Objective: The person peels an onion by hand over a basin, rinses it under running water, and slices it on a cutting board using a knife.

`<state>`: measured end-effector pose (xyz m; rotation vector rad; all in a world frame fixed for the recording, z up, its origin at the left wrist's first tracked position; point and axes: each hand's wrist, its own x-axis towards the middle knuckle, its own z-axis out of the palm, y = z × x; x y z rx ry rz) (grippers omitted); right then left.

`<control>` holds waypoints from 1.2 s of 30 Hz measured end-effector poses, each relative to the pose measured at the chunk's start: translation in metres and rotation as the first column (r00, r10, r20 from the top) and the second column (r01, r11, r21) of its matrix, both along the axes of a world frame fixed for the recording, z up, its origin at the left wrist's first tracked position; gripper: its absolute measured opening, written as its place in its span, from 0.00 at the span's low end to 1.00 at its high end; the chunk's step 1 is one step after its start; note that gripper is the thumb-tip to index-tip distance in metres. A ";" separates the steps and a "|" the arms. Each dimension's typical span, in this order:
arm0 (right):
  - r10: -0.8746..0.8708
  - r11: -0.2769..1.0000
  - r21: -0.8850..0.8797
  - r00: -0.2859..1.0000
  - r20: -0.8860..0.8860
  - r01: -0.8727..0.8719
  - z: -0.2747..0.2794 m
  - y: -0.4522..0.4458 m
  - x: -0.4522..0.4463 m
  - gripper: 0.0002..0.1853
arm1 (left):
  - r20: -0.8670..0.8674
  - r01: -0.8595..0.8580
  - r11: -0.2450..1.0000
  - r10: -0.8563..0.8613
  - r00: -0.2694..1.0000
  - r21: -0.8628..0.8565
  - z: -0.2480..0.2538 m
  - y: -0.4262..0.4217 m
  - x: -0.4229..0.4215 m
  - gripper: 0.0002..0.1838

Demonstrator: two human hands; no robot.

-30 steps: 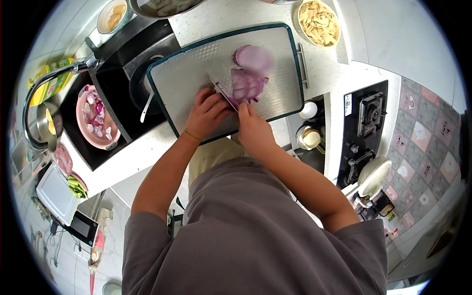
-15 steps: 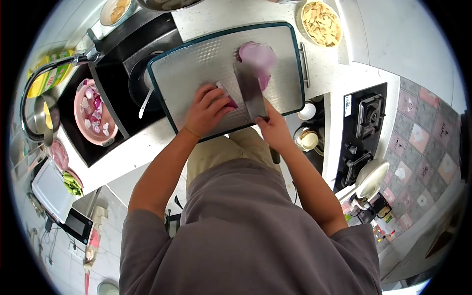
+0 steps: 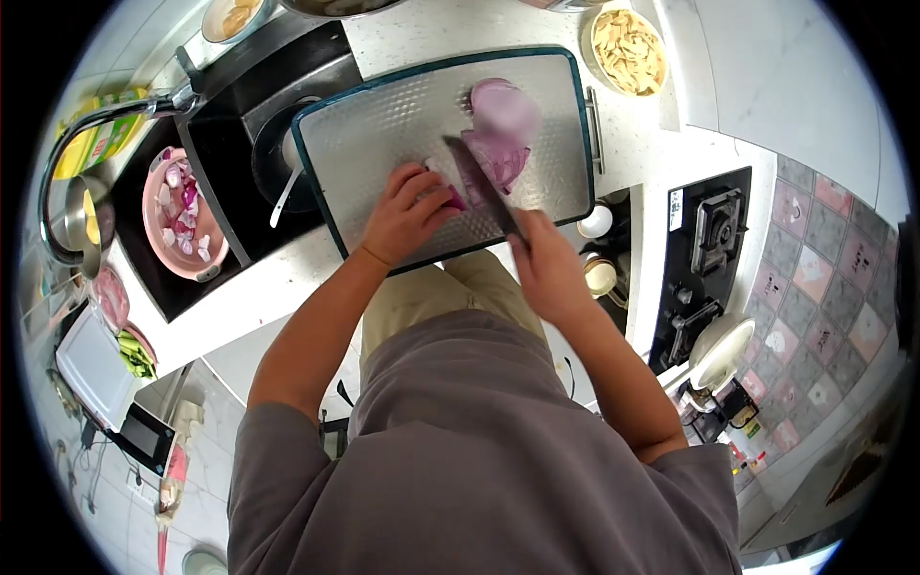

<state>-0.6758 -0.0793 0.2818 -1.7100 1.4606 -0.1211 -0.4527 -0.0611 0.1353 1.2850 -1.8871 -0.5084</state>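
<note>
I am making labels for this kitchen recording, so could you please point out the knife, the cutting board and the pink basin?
Knife point(image 3: 482, 182): head view, on the middle of the blade.
Cutting board point(image 3: 374, 144): head view, on its bare surface.
Pink basin point(image 3: 180, 264): head view, on its wall.

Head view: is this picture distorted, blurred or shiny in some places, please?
In the head view, fisheye distortion curves the surroundings inside black corners; in the same view, a hazy patch veils part of the onion, the right hand looks slightly blurred, and the cutting board has a pale sheen.
</note>
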 end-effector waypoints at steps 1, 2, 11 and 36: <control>0.025 0.997 0.079 0.999 -0.028 -0.022 0.006 0.004 0.007 0.17 | -0.002 0.002 1.000 -0.002 1.000 0.002 0.000 0.000 -0.001 0.18; 0.069 0.997 0.033 0.996 -0.056 -0.068 0.003 0.011 0.010 0.18 | 0.002 -0.010 1.000 0.010 1.000 -0.001 -0.001 0.000 -0.001 0.18; 0.110 0.985 0.152 0.976 -0.189 -0.081 0.003 0.018 0.023 0.13 | 0.023 0.002 0.999 -0.001 1.000 -0.034 0.000 -0.002 0.002 0.18; -0.025 0.998 0.058 0.996 -0.090 0.031 -0.063 0.014 0.042 0.14 | 0.034 0.028 0.998 -0.030 0.999 0.061 0.003 0.001 0.007 0.19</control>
